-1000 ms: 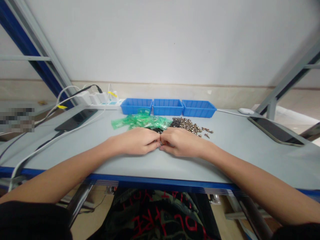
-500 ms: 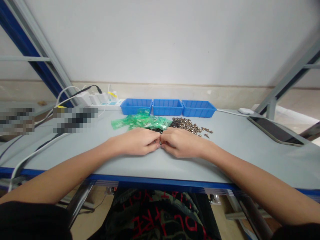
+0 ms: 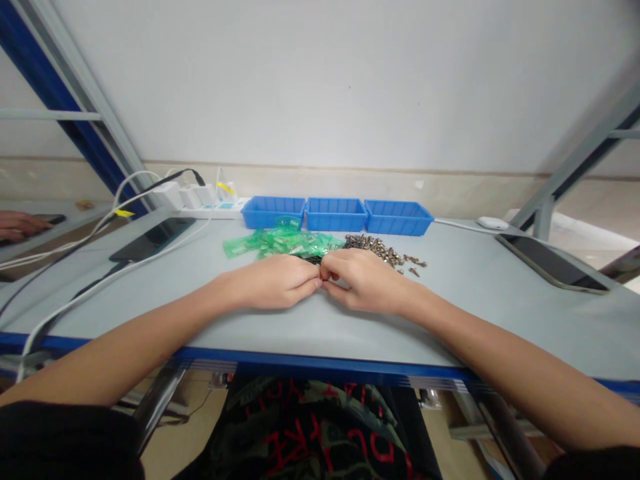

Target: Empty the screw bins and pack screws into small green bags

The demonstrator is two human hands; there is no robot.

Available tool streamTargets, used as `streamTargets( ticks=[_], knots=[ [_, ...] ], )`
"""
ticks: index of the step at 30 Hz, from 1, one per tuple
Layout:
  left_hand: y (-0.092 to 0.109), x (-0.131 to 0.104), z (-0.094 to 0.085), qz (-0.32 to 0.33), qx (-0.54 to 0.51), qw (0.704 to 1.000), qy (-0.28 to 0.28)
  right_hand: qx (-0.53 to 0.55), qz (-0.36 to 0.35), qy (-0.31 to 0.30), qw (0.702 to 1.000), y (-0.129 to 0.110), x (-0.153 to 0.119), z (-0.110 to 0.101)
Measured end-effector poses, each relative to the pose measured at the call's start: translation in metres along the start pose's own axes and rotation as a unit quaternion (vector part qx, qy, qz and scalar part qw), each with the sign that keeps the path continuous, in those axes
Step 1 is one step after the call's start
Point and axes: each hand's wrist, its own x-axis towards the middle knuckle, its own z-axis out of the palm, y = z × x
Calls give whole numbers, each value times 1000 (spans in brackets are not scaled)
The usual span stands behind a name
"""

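Fingertips of my left hand and my right hand meet over the table's middle. Both are closed in a pinch; whatever sits between the fingers is too small or hidden to make out. Just behind my left hand lies a heap of green plastic bags. A pile of small brassy metal screws spreads behind and to the right of my right hand, with a few stray ones at its right edge. Some dark small pieces show partly between the bags and my hands.
Three blue plastic bins stand in a row along the wall. A power strip with plugs and cables is at left, near a phone. Another phone and a white case lie right. Another person's hand is far left.
My right hand's fingers have bent and lifted slightly, opening a gap between thumb and forefinger knuckle. My left hand has barely moved. The bags, screws and bins stay put.
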Motion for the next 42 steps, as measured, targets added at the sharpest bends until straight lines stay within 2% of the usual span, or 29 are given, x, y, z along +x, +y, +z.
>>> streamTargets(
  ticks=[3, 20, 42],
  knots=[
    [1, 0, 0, 4, 1, 1000, -1, -6, 10, 17, 1000, 0, 0, -1],
    [1, -1, 1, -30, 55, 998, 5, -18, 31, -5, 999, -2, -1, -3],
    [2, -1, 0, -34, 45, 998, -9, -28, 29, -24, 999, -2, 0, -2]
  ],
)
